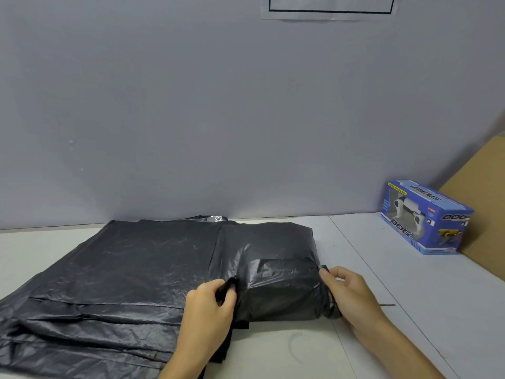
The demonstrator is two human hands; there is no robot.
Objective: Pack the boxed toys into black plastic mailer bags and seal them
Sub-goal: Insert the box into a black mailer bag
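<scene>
On table (382, 269), filled mailer bag (281, 285) between hands: left hand (211, 302) pinches left bag corner, right hand (347, 289) pinches right corner, probably pulling plastic tight for sealing. Next boxed toy (426, 217) waits far right; empty bags (109, 269) lie left.

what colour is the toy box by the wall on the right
Mostly blue cardboard toy box, with black "DOG" lettering and a yellow strip; seen in the head view.

Plain grey wall (191, 105) behind white table (410, 310). Paper sheet (329, 8) taped high on wall. Brown cardboard (483, 214) leaning at right.
</scene>
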